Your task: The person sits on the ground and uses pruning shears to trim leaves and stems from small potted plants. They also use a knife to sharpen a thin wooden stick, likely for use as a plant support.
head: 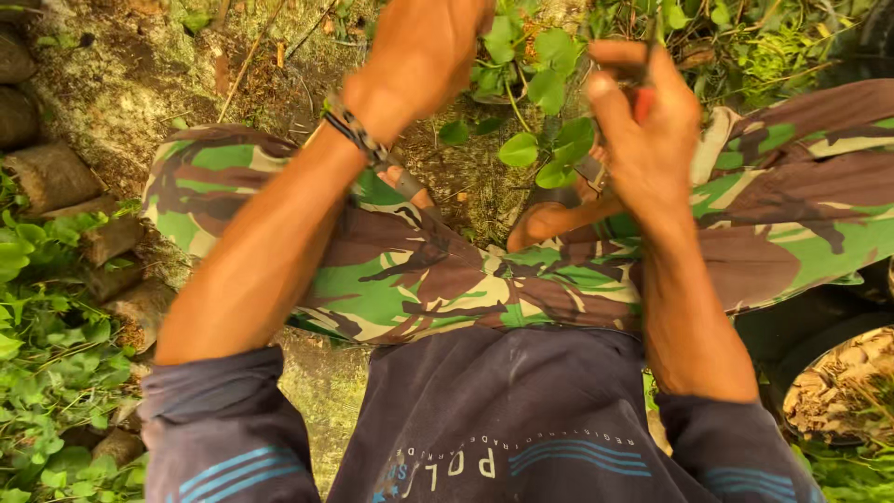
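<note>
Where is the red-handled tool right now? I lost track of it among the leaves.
In the head view, upper right: the red-handled tool sits in the right hand, beside the round green leaves and above the camouflage trousers.

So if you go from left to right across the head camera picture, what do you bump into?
Stacked logs → leafy weeds → left hand → small round-leaf plant → right hand holding a red-handled tool → pile of dry chips.

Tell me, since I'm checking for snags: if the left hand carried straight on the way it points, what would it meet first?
The left hand points away from the body toward the round-leaved green plant just beyond it. Those leaves would likely come first, though depth is unclear from this head view.
</note>
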